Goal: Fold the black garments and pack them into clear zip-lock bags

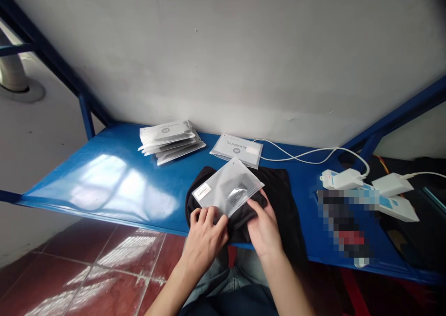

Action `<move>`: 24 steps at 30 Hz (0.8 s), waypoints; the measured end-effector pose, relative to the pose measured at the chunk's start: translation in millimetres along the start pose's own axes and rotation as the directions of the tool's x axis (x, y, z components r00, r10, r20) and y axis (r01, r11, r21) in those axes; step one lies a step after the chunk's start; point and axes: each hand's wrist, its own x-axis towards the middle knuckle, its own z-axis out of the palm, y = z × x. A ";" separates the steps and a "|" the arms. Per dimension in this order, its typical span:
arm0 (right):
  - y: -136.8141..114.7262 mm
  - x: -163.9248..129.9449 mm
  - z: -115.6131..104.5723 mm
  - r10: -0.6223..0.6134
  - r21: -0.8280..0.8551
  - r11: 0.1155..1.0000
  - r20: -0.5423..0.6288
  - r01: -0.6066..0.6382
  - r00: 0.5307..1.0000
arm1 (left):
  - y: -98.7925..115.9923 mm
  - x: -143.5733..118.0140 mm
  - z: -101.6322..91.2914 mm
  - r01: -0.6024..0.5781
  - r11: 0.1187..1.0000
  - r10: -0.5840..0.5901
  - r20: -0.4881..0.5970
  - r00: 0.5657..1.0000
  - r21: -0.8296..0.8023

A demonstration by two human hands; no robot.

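A frosted plastic bag [225, 181] with a white barcode label [202, 193] lies tilted over a bunched black cloth [285, 204]. Something dark and patterned shows through it. My left hand [205, 230] has its fingers curled on the bag's near edge, the thumb pinching there. At the bag's right end is my right hand [266, 225], thumb at the edge and fingers partly hidden behind bag and cloth. Behind the bag lies a flat packet [237, 149] with a printed logo. A stack of similar packets [170, 139] stands further left.
The blue table [104, 181] meets a grey wall [223, 65]. On the right, a power strip [393, 204] carries white chargers [348, 179], and a white cable [303, 154] loops to the packet. A blurred-out object [344, 227] lies in front of the strip.
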 end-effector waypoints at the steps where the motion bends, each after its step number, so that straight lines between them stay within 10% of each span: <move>1: 1.1 1.6 2.3 -0.021 -0.064 0.998 0.008 0.022 1.000 | -0.2 -0.1 1.5 -0.005 1.000 0.005 -0.005 1.000 0.006; 5: -0.6 15.2 4.4 -0.022 -0.290 0.955 0.120 0.056 0.992 | -2.2 -1.7 3.6 -0.042 0.999 0.042 -0.030 0.999 -0.007; 11: 13.5 28.5 22.2 -0.120 -0.061 0.991 -0.034 0.118 0.992 | -0.2 -3.5 7.7 -0.040 0.999 0.039 -0.122 0.992 -0.001; 16: 9.3 42.8 20.3 -0.245 -0.481 0.789 0.324 0.382 0.914 | 0.1 -4.0 8.8 -0.040 0.999 0.040 -0.128 0.991 0.000; 24: 0.0 49.8 19.6 0.003 -0.318 0.942 0.326 0.106 0.945 | 0.7 -2.4 6.8 -0.028 1.000 0.028 -0.134 0.991 0.000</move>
